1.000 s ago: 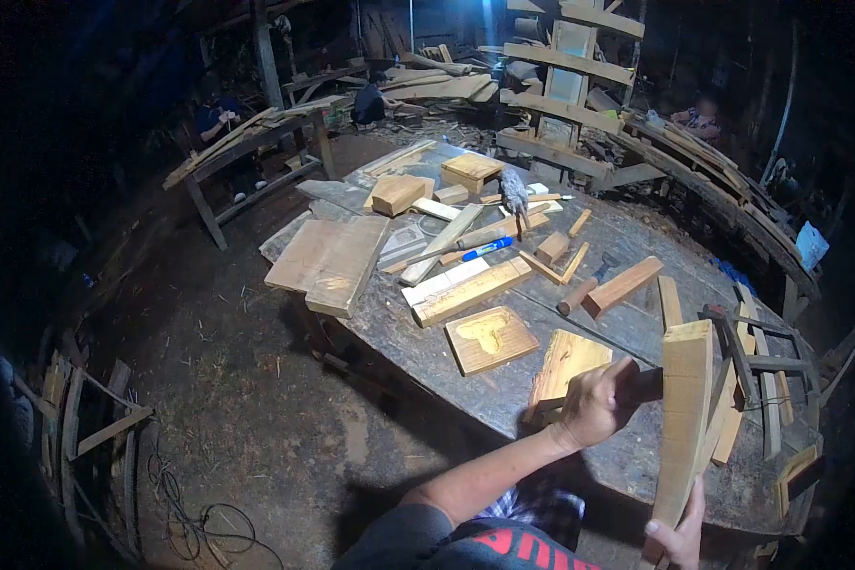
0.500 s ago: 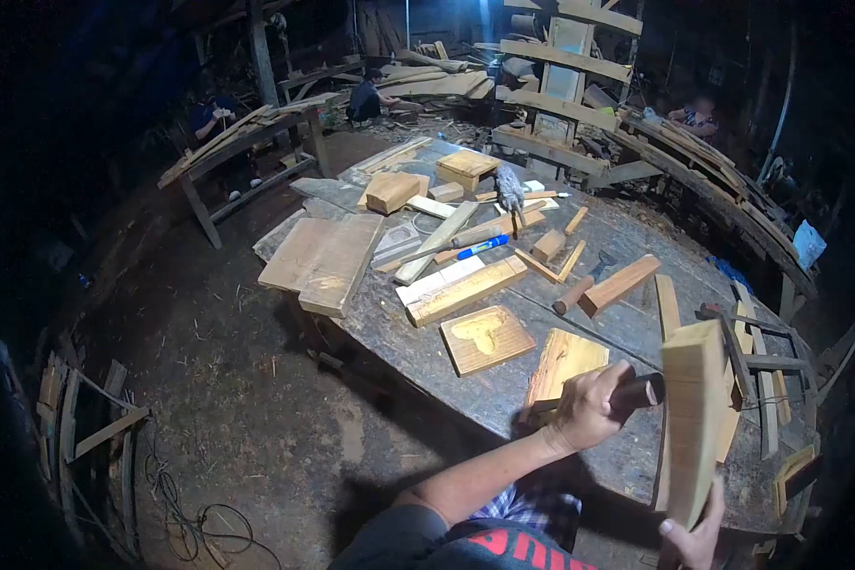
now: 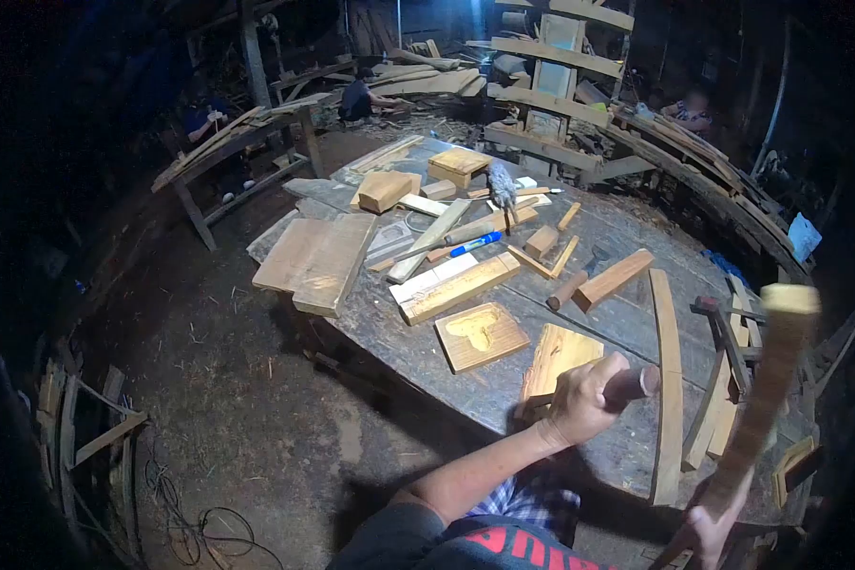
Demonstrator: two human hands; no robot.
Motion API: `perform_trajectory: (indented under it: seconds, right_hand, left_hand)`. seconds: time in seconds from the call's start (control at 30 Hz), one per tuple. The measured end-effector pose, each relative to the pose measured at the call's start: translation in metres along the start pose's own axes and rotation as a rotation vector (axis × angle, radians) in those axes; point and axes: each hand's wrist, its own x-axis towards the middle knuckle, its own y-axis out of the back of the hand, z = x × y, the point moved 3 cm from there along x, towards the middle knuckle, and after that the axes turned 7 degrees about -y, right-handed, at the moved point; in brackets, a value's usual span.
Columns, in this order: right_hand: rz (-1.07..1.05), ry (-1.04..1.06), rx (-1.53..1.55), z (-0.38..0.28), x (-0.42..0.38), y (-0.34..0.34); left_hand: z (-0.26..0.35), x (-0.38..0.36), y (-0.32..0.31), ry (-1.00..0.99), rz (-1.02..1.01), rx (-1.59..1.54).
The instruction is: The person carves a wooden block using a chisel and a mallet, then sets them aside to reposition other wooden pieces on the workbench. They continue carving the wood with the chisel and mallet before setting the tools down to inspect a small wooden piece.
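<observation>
My left hand [image 3: 579, 410] is closed round a chisel [image 3: 634, 383] by its thick, dark round wooden handle, whose butt end points right. The chisel lies low over a yellowish wooden board [image 3: 559, 353] at the table's front edge; its tip is hidden. My right hand [image 3: 712, 527], at the bottom right, grips a long, squared wooden mallet [image 3: 774, 370] by its lower end. The mallet stands tilted up and to the right, slightly blurred, apart from the chisel. Left of the board lies a square block with a carved hollow [image 3: 482, 337].
The dark worktable [image 3: 608, 228] bears several wood pieces, a blue marker [image 3: 475, 244] and a curved wooden strip [image 3: 668, 389]. Clamped-looking wooden frames [image 3: 731, 361] lie at the right. Cables [image 3: 199, 537] lie on the floor at left. Several people sit at the back.
The mallet has swung up and to the right, away from the chisel, with my right hand. My left hand keeps its hold on the chisel; the view has shifted slightly.
</observation>
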Motion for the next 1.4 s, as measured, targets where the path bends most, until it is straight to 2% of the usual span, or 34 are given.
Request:
perform_trajectory:
  seconds: [0.07, 0.1, 0.17, 0.2, 0.23, 0.33, 0.37, 0.6, 0.63, 0.7, 0.77, 0.8, 0.83, 0.9, 0.93, 1.0, 1.03, 1.07, 1.13, 1.17, 1.2, 1.23, 1.3, 1.33, 1.4]
  right_hand:
    - [-0.347, -0.666, 0.445, -0.005, -0.002, 0.005]
    - [-0.346, -0.661, 0.442, -0.008, -0.008, -0.006]
    - [-0.074, -0.376, 0.223, -0.018, -0.017, -0.028]
    - [-0.533, -0.386, 0.125, -0.022, -0.001, -0.036]
    - [-0.53, -0.384, 0.128, -0.029, 0.004, -0.034]
    - [-0.284, -0.514, 0.23, -0.04, 0.008, -0.023]
    - [-0.202, -0.448, 0.239, -0.025, 0.009, -0.012]
    - [-0.187, -0.199, -0.036, -0.011, -0.018, -0.03]
    - [-0.42, -0.28, -0.22, -0.035, -0.006, -0.034]
    - [-0.612, -0.381, 0.026, -0.052, 0.02, -0.032]
    - [-0.488, -0.5, 0.165, -0.061, 0.025, -0.019]
    - [-0.058, -0.352, 0.249, -0.045, 0.009, -0.021]
    - [-0.055, -0.356, 0.243, -0.026, 0.003, -0.009]
    - [-0.452, -0.367, 0.491, 0.014, 0.007, 0.009]
    - [-0.456, -0.364, 0.489, 0.018, -0.002, 0.006]
    - [-0.41, -0.182, -0.156, 0.008, -0.021, -0.011]
    - [-0.483, -0.356, 0.029, -0.017, -0.006, -0.035]
    - [-0.484, -0.356, 0.026, -0.021, 0.001, -0.038]
    - [-0.39, -0.483, 0.192, -0.023, 0.004, -0.027]
    - [-0.339, -0.559, 0.262, -0.028, 0.003, -0.017]
    - [-0.38, -0.58, 0.374, -0.062, 0.02, -0.018]
    - [-0.388, -0.608, 0.331, -0.041, 0.015, -0.008]
    - [-0.565, -0.529, 0.474, 0.026, 0.002, 0.015]
    - [-0.581, -0.557, 0.44, 0.019, -0.005, 0.017]
    - [-0.47, -0.434, -0.031, -0.027, -0.015, -0.012]
  left_hand:
    - [0.001, 0.0, -0.001, 0.003, -0.001, -0.006]
    - [0.001, 0.001, -0.001, 0.003, 0.001, -0.003]
    - [-0.001, -0.001, -0.005, 0.0, 0.038, 0.006]
    - [-0.002, -0.002, -0.005, 0.0, 0.069, 0.017]
    - [-0.002, -0.001, -0.003, -0.004, 0.068, 0.019]
    - [-0.002, -0.002, 0.0, 0.005, 0.0, 0.021]
    - [-0.003, -0.002, -0.002, -0.001, 0.001, 0.018]
    - [-0.003, -0.003, -0.007, -0.005, -0.042, 0.063]
    - [-0.004, -0.003, -0.006, -0.006, -0.042, 0.065]
    - [-0.006, 0.0, -0.006, -0.015, -0.023, 0.001]
    - [-0.001, -0.001, -0.005, -0.005, -0.006, 0.031]
    - [-0.002, -0.001, -0.006, -0.009, -0.017, 0.037]
    - [-0.001, -0.001, -0.008, -0.014, -0.025, 0.042]
    - [0.0, -0.001, -0.008, 0.005, -0.043, 0.041]
    - [0.0, -0.001, -0.008, 0.023, -0.061, 0.047]
    - [-0.001, -0.001, -0.008, -0.009, -0.024, 0.056]
    - [-0.001, -0.001, -0.007, -0.043, 0.006, 0.064]
    - [-0.001, -0.001, -0.005, -0.041, 0.008, 0.062]
    - [-0.002, -0.001, -0.005, 0.029, -0.06, 0.098]
    - [-0.006, -0.004, -0.01, 0.023, -0.032, 0.108]
    - [-0.005, -0.003, -0.012, 0.002, -0.026, 0.102]
    - [-0.004, -0.003, -0.012, -0.011, -0.015, 0.09]
    - [-0.004, -0.003, -0.013, -0.001, -0.038, 0.102]
    - [-0.001, 0.0, -0.012, -0.046, 0.015, 0.08]
    - [-0.003, 0.0, -0.011, -0.053, 0.004, 0.068]
